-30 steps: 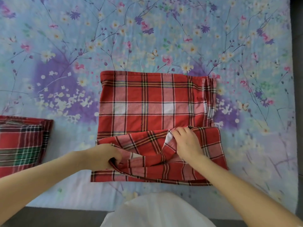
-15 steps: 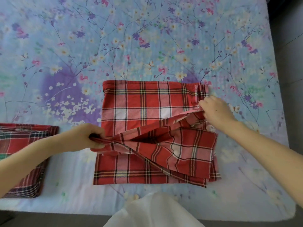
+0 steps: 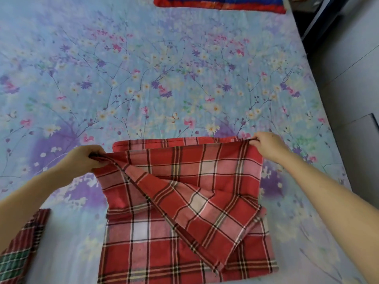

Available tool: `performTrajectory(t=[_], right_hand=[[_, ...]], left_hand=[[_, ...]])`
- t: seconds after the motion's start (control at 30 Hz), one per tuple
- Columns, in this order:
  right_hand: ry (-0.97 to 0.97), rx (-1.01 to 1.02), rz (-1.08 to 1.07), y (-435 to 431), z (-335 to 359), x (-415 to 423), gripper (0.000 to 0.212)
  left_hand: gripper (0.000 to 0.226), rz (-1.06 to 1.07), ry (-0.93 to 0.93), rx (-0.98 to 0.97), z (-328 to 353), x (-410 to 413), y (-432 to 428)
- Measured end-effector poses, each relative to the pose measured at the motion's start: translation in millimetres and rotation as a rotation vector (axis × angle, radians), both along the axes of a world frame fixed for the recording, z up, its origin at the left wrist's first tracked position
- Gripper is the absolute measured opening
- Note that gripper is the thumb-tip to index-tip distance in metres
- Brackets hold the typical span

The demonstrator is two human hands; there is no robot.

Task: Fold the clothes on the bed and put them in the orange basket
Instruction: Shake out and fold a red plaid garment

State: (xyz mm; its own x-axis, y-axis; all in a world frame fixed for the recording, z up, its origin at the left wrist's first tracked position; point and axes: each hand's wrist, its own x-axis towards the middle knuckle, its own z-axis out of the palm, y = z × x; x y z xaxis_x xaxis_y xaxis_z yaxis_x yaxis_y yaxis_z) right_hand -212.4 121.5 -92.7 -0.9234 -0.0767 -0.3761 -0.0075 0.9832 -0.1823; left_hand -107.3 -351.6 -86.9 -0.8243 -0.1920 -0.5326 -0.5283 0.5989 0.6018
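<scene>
Nearest the camera, the red plaid cloth (image 3: 215,177) lies on the bed sheet (image 3: 164,78), its near hem flat and its upper layer raised and drawn toward the far hem. A folded plaid pile (image 3: 22,249) sits at the near left, apart from the cloth. The fabric appears light, soft and limp: it sags between the holds and throws a diagonal flap across the middle, so it is judged to need support at both corners and smoothing once laid. The left hand (image 3: 84,158) pinches the left corner of the raised layer with curled fingers; the right hand (image 3: 268,146) pinches the right corner, just at the far hem. The corners are the sound places to hold; a mid-edge hold would probably let the ends droop. Beyond the cloth the sheet offers wide open room. The bed's right edge runs close past the right hand, with floor (image 3: 348,58) below it. A red and blue item (image 3: 221,5) lies at the far edge. The orange basket is not in view.
</scene>
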Motion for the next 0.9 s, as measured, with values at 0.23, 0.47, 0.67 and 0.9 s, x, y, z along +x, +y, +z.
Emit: performTrajectory(t=[0.23,0.47,0.67,0.9], right_hand=[[0.077,0.125,0.130,-15,-61,-38,0.023],[0.102,-0.163,0.918,-5,-72,129,0.050],[-0.149,0.222,1.164,-10,-116,183,0.077],[-0.018,-0.437,0.477,-17,-108,172,0.034]], left_hand=[[0.013,0.187,0.010,-0.167,-69,-50,13],[0.029,0.287,0.026,-0.162,-98,-59,21],[0.042,0.436,0.028,-0.029,-102,-55,29],[0.029,0.520,-0.002,0.064,-106,-56,17]])
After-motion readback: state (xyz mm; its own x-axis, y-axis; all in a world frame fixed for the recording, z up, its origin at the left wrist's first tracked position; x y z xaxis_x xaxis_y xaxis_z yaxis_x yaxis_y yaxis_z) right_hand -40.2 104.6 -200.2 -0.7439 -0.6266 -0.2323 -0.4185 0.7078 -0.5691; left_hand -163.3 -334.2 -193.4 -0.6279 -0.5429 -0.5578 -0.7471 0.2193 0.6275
